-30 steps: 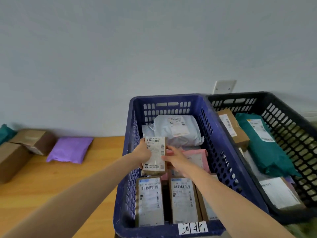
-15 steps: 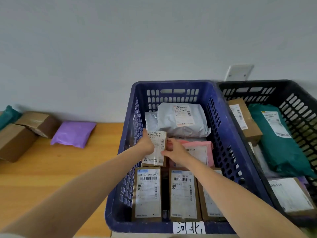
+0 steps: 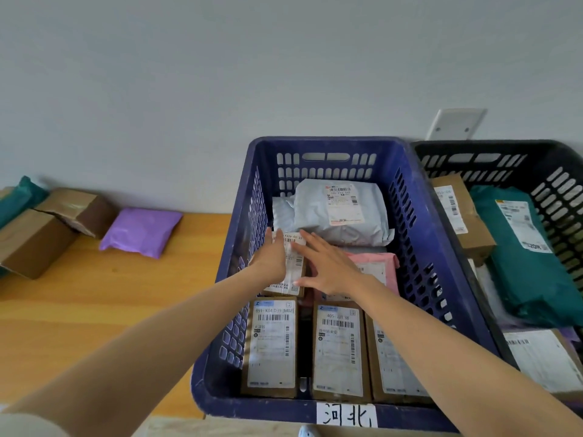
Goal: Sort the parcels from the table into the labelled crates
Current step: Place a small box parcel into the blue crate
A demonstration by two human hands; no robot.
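A small brown box with a white label (image 3: 294, 269) lies in the blue crate (image 3: 407, 197), left of a pink bag (image 3: 380, 263) and in front of a grey-white bag (image 3: 340, 212). My left hand (image 3: 273, 258) rests flat on the box's left side with its fingers straight. My right hand (image 3: 328, 268) is spread open, its thumb at the box's right edge and its palm over the pink bag. Three labelled brown boxes (image 3: 273, 345) line the crate's near end. A paper tag with two characters (image 3: 347, 416) is stuck on the crate's front.
A black crate (image 3: 492, 146) on the right holds a brown box (image 3: 473, 222), a teal bag (image 3: 530, 266) and a labelled parcel. On the wooden table (image 3: 110, 294) to the left lie a purple bag (image 3: 142, 230), two brown boxes (image 3: 31, 244) and a teal bag (image 3: 19, 197).
The small box went from held upright between both hands to lying down in the blue crate. Both hands have opened and flattened over it.
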